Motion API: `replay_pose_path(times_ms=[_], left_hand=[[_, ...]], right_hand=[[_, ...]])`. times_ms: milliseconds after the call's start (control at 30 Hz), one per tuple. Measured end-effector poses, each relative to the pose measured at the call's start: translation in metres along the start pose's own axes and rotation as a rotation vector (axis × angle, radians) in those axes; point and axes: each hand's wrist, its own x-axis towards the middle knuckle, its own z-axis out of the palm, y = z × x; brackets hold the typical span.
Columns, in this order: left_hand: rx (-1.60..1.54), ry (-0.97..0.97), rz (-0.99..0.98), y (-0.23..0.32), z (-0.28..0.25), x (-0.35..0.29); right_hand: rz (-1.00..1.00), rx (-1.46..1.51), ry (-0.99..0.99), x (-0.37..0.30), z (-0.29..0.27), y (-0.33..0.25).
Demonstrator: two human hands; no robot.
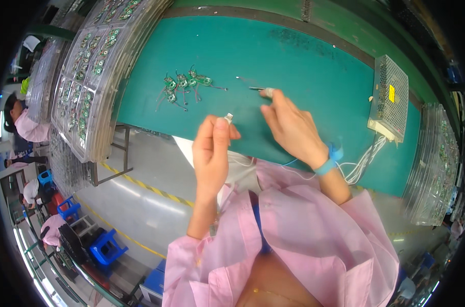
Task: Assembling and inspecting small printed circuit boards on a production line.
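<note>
Part [229, 117], small, pale, bright at tip: sat pinched in left hand [211, 146], stuck out just above thumb. Exact kind: too small to tell.

Left hand: closed to a pinch at thumb and forefinger, curled at the other fingers.

Right hand [295, 127]: opened part-way, palm down, with thumb apart from forefinger. Reached a thin dark piece [255, 88] at forefinger tip; gripped or merely touched, could not tell. Thin wire [238, 78]: lay just past that piece, to its left.

Boards [182, 80], small, green, with dark and red wires: lay loose in a cluster beyond left hand and to its left, well apart from both hands.

Progress, as judged: partway at most. Part and thin piece: lay apart, not joined. Clustered boards: done or waiting, could not tell.

Front edge of table [227, 41]: passed close behind left hand; judged the nearest limit. Open room: judged widest beyond right hand, narrower between hands. Metal box [383, 108], pierced with holes: stood right of right hand, well apart. White cables [368, 159]: hung from box, near blue strap [326, 165] on right wrist; judged able to snag. Stacked trays [135, 43]: bounded reach far left of left hand.
</note>
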Motion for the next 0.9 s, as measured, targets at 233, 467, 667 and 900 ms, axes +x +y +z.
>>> replay_pose_path(times_ms=[233,467,667,900], left_hand=[[0.040,0.028,-0.021,0.006,0.006,-0.007],[0.242,-0.012,0.026,0.008,0.016,-0.014],[0.487,-0.031,0.132,0.009,0.020,-0.021],[0.865,0.078,0.545,0.003,0.025,-0.023]], right_hand=[[-0.162,-0.389,0.052,-0.018,0.009,0.001],[-0.025,0.215,-0.227,-0.030,0.008,0.001],[-0.044,0.342,-0.303,-0.037,0.005,0.005],[-0.092,0.404,-0.279,-0.042,0.008,0.009]])
